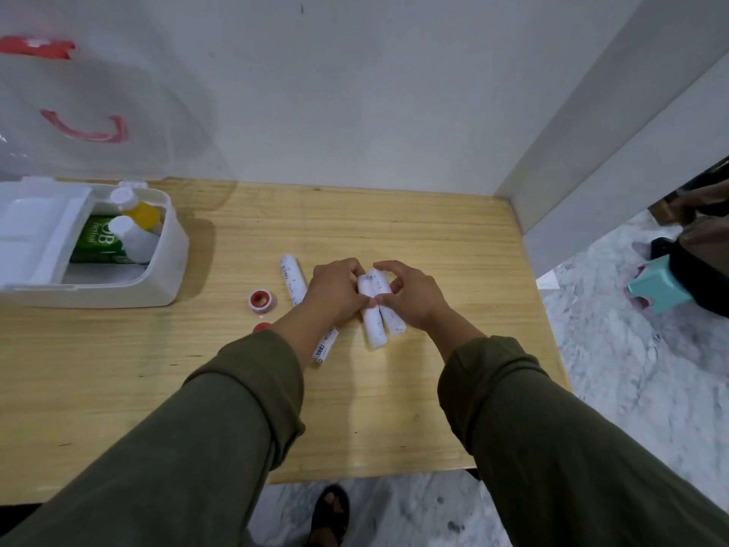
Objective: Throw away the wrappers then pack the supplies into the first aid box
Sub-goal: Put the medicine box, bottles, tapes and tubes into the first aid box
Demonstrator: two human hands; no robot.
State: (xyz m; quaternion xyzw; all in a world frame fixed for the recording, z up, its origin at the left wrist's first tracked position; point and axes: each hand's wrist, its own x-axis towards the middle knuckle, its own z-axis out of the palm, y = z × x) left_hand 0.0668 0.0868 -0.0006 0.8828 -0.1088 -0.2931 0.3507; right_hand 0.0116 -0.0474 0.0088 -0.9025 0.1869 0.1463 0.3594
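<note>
Two white bandage rolls (378, 319) lie side by side at the middle of the wooden table (453, 270). My left hand (335, 292) and my right hand (410, 296) pinch them together from either side. A third roll (292, 279) lies just left of my left hand, and a fourth roll (325, 345) pokes out from under my left wrist. The white first aid box (165, 266) stands open at the far left, holding a green packet (98, 240), a yellow bottle (138, 209) and a white bottle (134, 236). Its clear lid (98, 112) leans back against the wall.
A small red-and-white tape roll (262, 300) and a red cap (261, 327) lie left of my left arm. The table's right edge drops to a marbled floor with a teal stool (658, 286) and a dark bag. My sandalled foot (329, 515) shows below the front edge.
</note>
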